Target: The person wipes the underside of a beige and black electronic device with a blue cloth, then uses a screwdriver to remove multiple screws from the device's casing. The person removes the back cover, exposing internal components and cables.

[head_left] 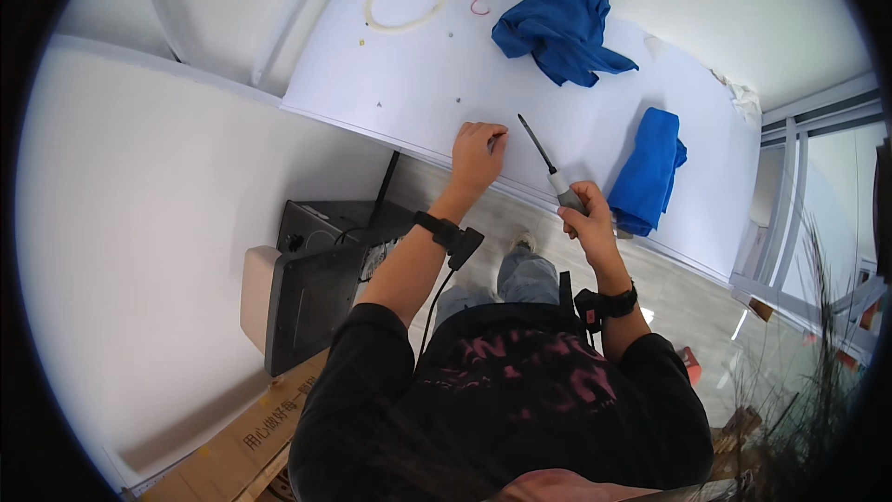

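My right hand (590, 216) is wrapped round the grey handle of a screwdriver (537, 144), whose dark shaft points up and to the left over the white table (548, 112). To its left, my left hand (478, 151) is at the table's near edge with its fingers curled together. A small dark bit shows at its fingertips, too small to name. Beyond that hand lie a few tiny metal pieces (458, 100). A folded blue cloth (648, 172) rests on the table to the right of my right hand.
Farther back are a crumpled blue cloth (562, 33), a pale yellow ring of tubing (370, 11) and a short red wire (480, 9). Crumpled white paper (743, 100) lies at the far right. Below the table on the left stands a black appliance (311, 302), with cardboard (251, 442) nearby.
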A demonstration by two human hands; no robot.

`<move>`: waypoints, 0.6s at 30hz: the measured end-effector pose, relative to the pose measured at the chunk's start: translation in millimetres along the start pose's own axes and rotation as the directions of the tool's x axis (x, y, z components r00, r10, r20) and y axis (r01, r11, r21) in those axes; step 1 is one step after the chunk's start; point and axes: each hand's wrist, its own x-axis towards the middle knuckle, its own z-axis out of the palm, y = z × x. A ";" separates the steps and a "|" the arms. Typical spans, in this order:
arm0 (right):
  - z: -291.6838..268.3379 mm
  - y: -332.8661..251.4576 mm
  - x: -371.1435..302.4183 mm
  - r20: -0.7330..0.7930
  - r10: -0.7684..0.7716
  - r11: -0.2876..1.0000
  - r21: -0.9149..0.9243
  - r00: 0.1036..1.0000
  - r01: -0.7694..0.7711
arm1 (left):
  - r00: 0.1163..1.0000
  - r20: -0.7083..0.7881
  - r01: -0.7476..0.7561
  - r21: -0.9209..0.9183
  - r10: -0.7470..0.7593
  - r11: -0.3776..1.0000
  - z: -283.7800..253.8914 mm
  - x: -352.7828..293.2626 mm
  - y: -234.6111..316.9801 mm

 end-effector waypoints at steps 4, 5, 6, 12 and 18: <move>-4.6 0.9 9.7 -0.010 -0.004 1.000 0.002 1.000 0.004 | 1.000 0.011 -0.018 0.065 0.018 0.998 5.1 6.4 0.3; -5.4 2.1 11.7 -0.010 -0.001 1.000 0.002 1.000 0.001 | 1.000 0.005 -0.011 0.068 0.010 0.998 6.1 6.5 -0.8; -6.0 3.5 13.5 -0.010 0.002 1.000 0.003 1.000 -0.002 | 1.000 -0.002 -0.003 0.071 0.003 0.998 6.8 6.5 -2.0; -6.9 2.2 15.8 -0.017 0.022 1.000 -0.001 1.000 -0.022 | 1.000 0.009 0.023 0.075 -0.023 0.997 5.9 6.0 1.9; 6.0 -9.8 14.5 0.007 0.009 1.000 -0.006 1.000 -0.009 | 0.997 -0.043 0.061 -0.075 -0.064 0.995 -5.3 -0.6 -1.6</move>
